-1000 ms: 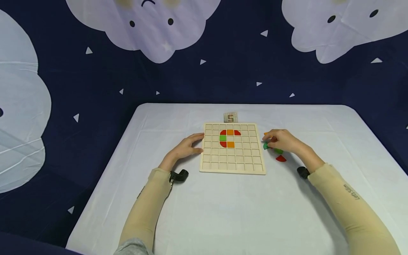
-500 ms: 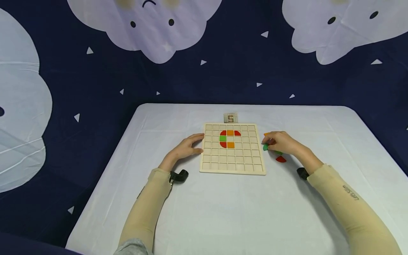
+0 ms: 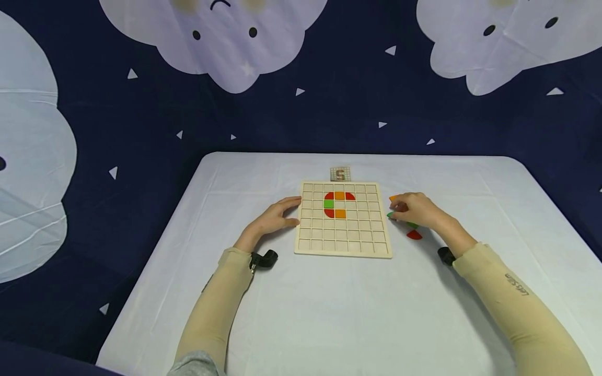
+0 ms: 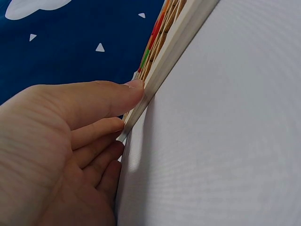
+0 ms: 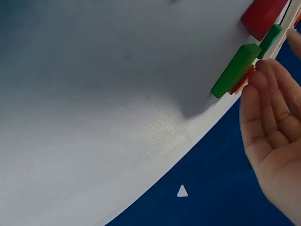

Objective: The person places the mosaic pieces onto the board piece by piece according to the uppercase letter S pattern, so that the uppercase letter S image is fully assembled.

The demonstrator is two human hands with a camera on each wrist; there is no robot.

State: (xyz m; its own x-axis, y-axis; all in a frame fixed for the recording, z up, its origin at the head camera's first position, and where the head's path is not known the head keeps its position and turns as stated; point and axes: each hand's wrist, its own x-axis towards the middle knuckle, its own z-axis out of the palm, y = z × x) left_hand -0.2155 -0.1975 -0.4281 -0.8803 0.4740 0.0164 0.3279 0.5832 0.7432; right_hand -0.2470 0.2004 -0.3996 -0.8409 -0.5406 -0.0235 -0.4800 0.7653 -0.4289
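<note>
A pale wooden grid board (image 3: 343, 235) lies mid-table. Set in its squares are red, orange and light green tiles (image 3: 329, 203), forming part of a curved figure. My left hand (image 3: 273, 218) rests at the board's left edge, thumb and fingertips touching its side with fingers fairly straight. Right of the board, my right hand (image 3: 418, 208) hovers low over loose pieces, thumb and fingers apart. Near its fingertips are a green piece (image 5: 237, 70), a smaller green piece (image 5: 270, 41) and a red piece (image 5: 263, 19). The hand partly hides the pieces beneath it.
A small card (image 3: 340, 174) with a grid and figure lies behind the board. A red quarter-round piece (image 3: 414, 235) lies below the right hand, and an orange piece (image 3: 393, 198) shows beyond its fingers. White cloth covers the table (image 3: 329, 313); a dark curtain hangs behind.
The right hand's fingers have shifted slightly among the loose pieces, and less of the green piece by its thumb shows. The left hand and the board have stayed put.
</note>
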